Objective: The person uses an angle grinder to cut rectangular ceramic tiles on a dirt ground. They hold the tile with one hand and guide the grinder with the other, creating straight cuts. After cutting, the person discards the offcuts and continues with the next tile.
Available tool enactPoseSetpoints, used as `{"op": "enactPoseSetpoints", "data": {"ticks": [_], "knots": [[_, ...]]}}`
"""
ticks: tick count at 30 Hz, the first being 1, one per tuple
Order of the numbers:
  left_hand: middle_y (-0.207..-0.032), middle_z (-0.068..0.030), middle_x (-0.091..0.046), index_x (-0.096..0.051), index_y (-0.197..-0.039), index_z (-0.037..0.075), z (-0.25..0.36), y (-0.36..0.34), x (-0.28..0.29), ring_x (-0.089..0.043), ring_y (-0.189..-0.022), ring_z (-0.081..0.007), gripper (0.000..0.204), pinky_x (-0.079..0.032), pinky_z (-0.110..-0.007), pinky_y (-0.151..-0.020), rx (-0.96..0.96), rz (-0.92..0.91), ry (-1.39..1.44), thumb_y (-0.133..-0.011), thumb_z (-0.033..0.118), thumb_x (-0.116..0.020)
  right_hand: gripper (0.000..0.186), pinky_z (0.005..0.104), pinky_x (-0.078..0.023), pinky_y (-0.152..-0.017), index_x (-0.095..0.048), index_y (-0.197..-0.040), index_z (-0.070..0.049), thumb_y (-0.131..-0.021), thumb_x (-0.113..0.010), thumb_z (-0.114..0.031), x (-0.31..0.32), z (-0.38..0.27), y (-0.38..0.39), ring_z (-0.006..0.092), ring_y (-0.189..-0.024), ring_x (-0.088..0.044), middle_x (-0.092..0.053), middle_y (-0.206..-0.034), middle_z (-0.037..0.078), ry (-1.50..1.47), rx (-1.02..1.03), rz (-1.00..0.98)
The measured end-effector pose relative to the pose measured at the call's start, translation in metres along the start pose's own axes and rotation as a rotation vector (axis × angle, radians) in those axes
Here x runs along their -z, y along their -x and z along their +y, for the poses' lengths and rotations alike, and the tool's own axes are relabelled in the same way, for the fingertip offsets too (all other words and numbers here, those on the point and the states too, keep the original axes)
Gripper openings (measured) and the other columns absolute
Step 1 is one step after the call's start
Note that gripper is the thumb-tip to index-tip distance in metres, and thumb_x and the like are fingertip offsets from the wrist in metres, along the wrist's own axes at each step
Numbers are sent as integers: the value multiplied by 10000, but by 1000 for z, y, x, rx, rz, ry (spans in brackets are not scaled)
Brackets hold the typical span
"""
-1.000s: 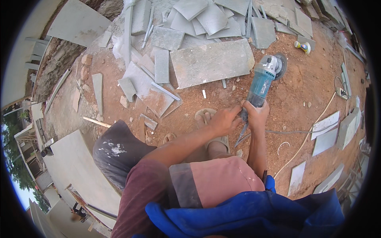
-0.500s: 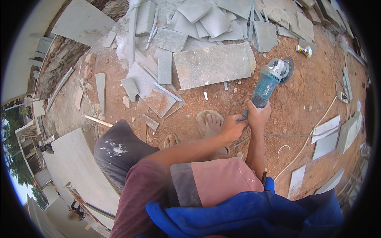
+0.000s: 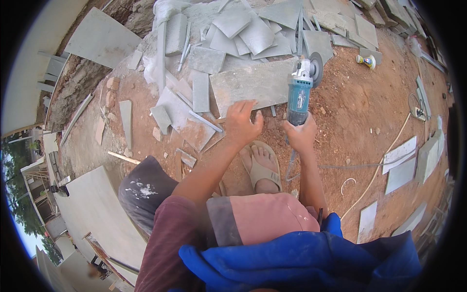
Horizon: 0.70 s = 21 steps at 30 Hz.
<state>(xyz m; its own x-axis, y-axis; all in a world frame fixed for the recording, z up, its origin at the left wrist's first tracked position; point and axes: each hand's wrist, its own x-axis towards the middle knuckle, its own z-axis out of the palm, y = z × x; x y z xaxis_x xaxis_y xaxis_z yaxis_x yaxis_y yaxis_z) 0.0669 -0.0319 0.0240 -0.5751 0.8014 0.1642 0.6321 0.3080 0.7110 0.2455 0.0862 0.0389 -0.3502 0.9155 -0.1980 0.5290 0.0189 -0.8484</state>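
Observation:
In my right hand [image 3: 301, 132] is a teal and silver angle grinder [image 3: 298, 95], gripped round the rear of its body. Its round disc [image 3: 316, 69] points away from me, over the right end of a large grey stone slab [image 3: 253, 83] lying on the dirt. My left hand [image 3: 242, 121] is empty, thumb apart from the fingers, at the slab's near edge; I cannot tell whether it touches the stone. From the grinder's back end a grey cord [image 3: 292, 165] drops and runs off to the right.
Beyond the slab lies a heap of broken grey tiles [image 3: 243, 31]. Thin offcuts [image 3: 205, 121] lie left of it. To the right are a pale cable [image 3: 377, 173], a socket box [image 3: 418, 113], a small cup [image 3: 366, 61] and white tile pieces [image 3: 400, 155]. My sandalled foot [image 3: 262, 165] is just below.
My left hand has let go of the grinder's rear end and moved forward and left to the slab. My right hand has shifted the grinder left and forward, so its disc overlaps the slab's end.

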Motion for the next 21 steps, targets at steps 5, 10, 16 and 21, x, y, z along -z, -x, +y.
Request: {"op": "enactPoseSetpoints", "data": {"ticks": [5, 10, 16, 21], "knots": [[-1748, -215, -322, -396, -1648, 35, -25, -43, 47, -257, -1642, -409, 1037, -296, -606, -1274, 61, -217, -479, -825, 425, -892, 544, 466, -599, -855, -650, -1094, 80, -733, -877, -259, -33, -30, -5, 391, -918, -772, -759, -967, 265, 26, 44, -141], [-1833, -192, -125, -233, -1733, 44, -28, -51, 47, -121, -1694, -390, 1256, -224, -598, -1328, 156, -478, -562, -781, 479, -928, 638, 503, -603, -895, -633, -1135, 127, -737, -882, -304, -62, -43, -13, 487, -1000, -758, -750, -1024, 342, 137, 61, -251], [-1824, -199, -159, -271, -1717, 27, -57, -42, 35, -133, -1686, -411, 1210, -226, -585, -1335, 104, -398, -472, -771, 377, -939, 661, 517, -598, -936, -624, -1132, 155, -737, -878, -309, -76, -57, -14, 513, -1030, -742, -739, -1031, 368, 187, 33, -305], [-1813, -221, -176, -280, -1710, 18, -67, -36, 31, -143, -1678, -437, 1197, -242, -584, -1332, 56, -338, -398, -753, 305, -939, 654, 517, -597, -931, -624, -1119, 163, -732, -884, -295, -81, -56, -13, 514, -1032, -740, -735, -1029, 376, 172, 41, -294]]}}
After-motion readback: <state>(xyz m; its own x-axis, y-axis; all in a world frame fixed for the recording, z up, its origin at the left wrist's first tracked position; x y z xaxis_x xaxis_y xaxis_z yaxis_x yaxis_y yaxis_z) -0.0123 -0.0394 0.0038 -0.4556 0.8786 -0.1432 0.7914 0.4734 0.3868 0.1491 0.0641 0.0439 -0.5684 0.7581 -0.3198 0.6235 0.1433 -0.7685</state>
